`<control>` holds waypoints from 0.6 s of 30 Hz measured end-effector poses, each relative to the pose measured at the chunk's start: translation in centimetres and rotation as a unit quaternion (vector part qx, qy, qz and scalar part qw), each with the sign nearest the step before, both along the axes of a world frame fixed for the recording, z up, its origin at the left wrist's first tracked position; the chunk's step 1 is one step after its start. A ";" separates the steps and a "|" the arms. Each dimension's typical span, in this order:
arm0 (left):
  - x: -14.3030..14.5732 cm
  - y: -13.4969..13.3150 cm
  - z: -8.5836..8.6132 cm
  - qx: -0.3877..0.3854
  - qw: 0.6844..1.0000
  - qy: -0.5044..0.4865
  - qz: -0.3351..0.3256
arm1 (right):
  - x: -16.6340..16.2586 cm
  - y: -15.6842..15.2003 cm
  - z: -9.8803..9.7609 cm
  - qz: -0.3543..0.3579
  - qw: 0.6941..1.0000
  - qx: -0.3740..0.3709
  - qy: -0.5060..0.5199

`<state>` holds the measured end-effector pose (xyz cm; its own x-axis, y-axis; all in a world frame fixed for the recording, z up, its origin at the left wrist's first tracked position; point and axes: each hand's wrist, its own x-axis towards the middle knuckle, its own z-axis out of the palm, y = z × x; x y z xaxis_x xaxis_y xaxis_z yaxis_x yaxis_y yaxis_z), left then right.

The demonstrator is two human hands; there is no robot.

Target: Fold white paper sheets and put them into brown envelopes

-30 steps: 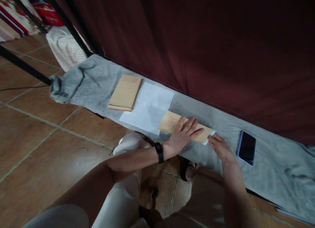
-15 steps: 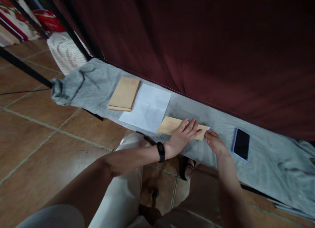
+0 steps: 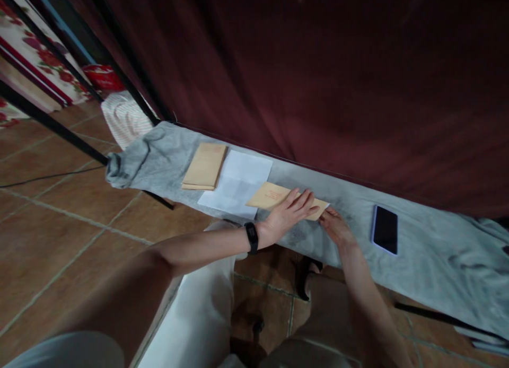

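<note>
A brown paper envelope [image 3: 269, 195] with red print lies slantwise on the grey cloth. My left hand [image 3: 292, 209], with a black band at the wrist, rests flat across its middle, fingers stretched out. At the envelope's right end, my right hand [image 3: 335, 224] has its fingers closed on the edge, where a sliver of white paper [image 3: 327, 205] sticks out. The fingertips partly hide this end. The envelope's left end overlaps a creased white sheet [image 3: 248, 174]. Left of that sheet lies a small stack of brown envelopes [image 3: 205, 165].
A phone [image 3: 385, 230] lies to the right on the cloth-covered bench [image 3: 433, 251]. A dark red curtain [image 3: 318, 81] hangs along its far side. Black metal poles [image 3: 51, 121], a striped cloth [image 3: 126, 119] and a red container [image 3: 104, 77] are at the left.
The view has shifted, so the bench's left end appears lower. Both hands stay at the envelope, which now overlaps the white sheet a little more.
</note>
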<state>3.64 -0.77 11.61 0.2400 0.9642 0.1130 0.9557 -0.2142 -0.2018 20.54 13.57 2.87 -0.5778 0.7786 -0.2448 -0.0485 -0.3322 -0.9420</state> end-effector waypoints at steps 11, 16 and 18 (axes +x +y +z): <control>-0.2 0.0 -0.3 -0.008 1.000 -0.018 -0.008 | 0.1 -0.1 0.2 0.032 0.999 0.005 -0.009; -1.0 0.3 -0.9 -0.007 0.998 -0.051 0.033 | 0.3 0.0 0.6 0.037 0.998 0.009 -0.047; -1.6 0.5 -1.5 -0.014 0.995 -0.084 0.050 | 0.5 0.2 0.5 0.034 0.997 0.008 -0.062</control>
<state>2.00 -0.26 10.12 0.1221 0.9857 0.1163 0.9923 -0.1191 -0.0330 21.00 13.75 3.40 -0.5958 0.7424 -0.3062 0.0918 -0.3159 -0.9443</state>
